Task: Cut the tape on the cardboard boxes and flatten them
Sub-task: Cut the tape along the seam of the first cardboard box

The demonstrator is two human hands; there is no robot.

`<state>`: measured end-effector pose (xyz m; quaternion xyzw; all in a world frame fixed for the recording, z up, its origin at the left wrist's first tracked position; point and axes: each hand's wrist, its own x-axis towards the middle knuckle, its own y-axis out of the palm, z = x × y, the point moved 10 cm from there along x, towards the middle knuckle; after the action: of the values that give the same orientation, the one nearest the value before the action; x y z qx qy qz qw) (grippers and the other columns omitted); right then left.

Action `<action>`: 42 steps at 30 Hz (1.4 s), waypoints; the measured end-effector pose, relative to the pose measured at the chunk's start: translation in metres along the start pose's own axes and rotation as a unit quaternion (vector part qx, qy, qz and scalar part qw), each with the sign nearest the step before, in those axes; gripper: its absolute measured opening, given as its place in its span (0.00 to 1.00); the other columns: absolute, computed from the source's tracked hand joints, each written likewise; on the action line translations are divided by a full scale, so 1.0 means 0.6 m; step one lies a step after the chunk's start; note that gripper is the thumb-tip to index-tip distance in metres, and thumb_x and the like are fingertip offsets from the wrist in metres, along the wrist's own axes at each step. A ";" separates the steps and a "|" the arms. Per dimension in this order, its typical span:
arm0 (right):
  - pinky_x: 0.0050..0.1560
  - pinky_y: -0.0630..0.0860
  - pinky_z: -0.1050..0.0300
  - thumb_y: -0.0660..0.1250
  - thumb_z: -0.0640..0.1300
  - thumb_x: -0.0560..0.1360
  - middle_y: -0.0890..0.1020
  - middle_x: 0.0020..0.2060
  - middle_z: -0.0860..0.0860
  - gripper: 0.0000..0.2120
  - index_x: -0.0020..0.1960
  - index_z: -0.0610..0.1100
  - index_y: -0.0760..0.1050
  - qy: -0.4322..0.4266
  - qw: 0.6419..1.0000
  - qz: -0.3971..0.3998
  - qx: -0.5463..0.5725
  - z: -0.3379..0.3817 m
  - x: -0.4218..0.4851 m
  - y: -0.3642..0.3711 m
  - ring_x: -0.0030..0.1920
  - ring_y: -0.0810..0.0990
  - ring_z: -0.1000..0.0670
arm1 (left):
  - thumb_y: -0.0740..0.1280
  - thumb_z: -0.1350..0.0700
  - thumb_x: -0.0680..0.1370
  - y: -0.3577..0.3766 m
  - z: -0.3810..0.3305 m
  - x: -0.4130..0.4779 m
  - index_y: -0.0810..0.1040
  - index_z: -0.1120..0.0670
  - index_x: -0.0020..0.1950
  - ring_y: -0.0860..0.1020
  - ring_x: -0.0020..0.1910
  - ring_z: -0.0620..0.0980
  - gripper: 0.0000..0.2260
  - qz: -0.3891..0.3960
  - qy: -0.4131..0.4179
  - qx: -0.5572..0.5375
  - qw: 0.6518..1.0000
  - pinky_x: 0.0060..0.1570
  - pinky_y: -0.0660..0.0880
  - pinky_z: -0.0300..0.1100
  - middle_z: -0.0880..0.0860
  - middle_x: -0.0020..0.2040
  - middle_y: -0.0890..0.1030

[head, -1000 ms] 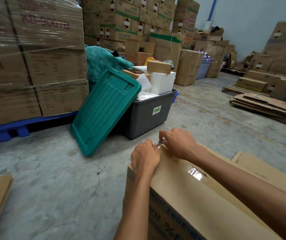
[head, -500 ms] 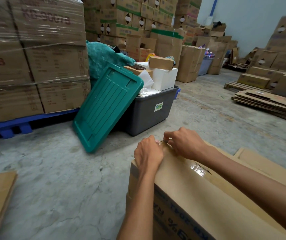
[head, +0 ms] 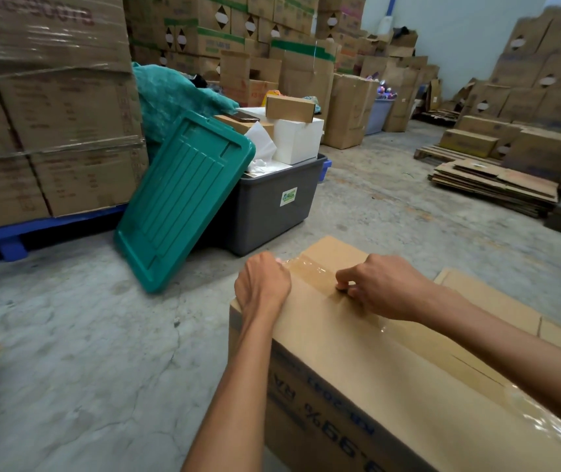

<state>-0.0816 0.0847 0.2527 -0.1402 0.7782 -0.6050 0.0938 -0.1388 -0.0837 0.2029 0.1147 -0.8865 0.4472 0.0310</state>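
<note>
A long brown cardboard box [head: 357, 356] lies in front of me on the concrete floor, with blue print on its near side. Clear tape [head: 309, 270] runs along its top seam and shines at the far end. My left hand [head: 262, 287] grips the box's far left corner, fingers curled over the edge. My right hand [head: 384, 287] is closed in a fist on the seam a little nearer to me, thumb pressed to the tape. The small cutter it holds is hidden inside the fist.
A grey bin [head: 265, 206] full of white boxes stands ahead, a green lid [head: 183, 199] leaning on it. Wrapped cartons [head: 51, 114] on a blue pallet [head: 17, 233] fill the left. Flattened cardboard [head: 493, 185] lies stacked at right. Another box [head: 496, 301] sits behind mine.
My right hand has drawn back along the taped seam toward me, away from my left hand. The metal tip seen between the hands before is now out of sight.
</note>
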 end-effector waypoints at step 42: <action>0.43 0.78 0.51 0.56 0.50 0.81 0.85 0.52 0.55 0.13 0.63 0.57 0.72 -0.003 1.000 0.022 -0.016 -0.042 -0.109 0.030 0.50 0.82 0.47 | 0.50 0.46 0.81 0.030 0.014 0.063 0.53 0.59 0.77 0.52 0.75 0.67 0.28 0.028 0.007 0.206 0.978 0.74 0.49 0.58 0.69 0.75 0.57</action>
<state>-0.0297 0.1337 0.2401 -0.1262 0.7903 -0.5899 0.1070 -0.1794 -0.0869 0.1899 0.0905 -0.7782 0.6214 0.0000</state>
